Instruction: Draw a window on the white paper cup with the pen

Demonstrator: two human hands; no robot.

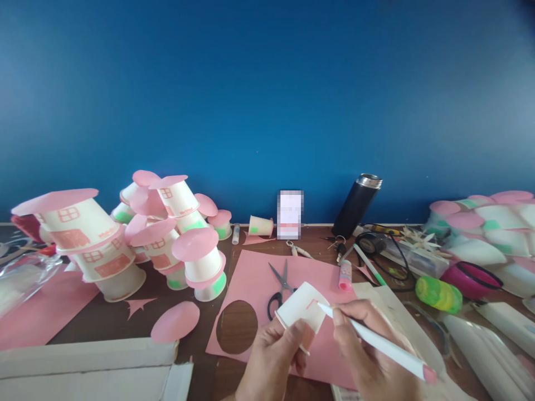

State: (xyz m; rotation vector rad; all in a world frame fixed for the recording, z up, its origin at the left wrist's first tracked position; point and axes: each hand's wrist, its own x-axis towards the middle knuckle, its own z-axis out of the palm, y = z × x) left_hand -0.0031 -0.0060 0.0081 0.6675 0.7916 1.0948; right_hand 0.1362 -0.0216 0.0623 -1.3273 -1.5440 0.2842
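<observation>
My left hand (273, 356) is closed round a white paper cup (301, 306), tilted over the pink paper. The cup bears a pink coloured patch low on its side and a short pink line higher up. In my right hand (368, 345) is a white marker (388, 348) with a pink end, its tip at the cup beside that line. Black-handled scissors (283, 284) lie open behind the cup on a pink sheet (251, 273), which has a round hole cut at its left. A pink paper disc (175, 322) lies left of the sheet.
Stacked cups with pink discs and drawn windows (102, 250) stand at left; more cups (501, 223) are piled far right. A black bottle (357, 206), glue stick (345, 276), green-yellow container (438, 294) and pink container (470, 281) stand or lie right. White cardboard (87, 367) is front left.
</observation>
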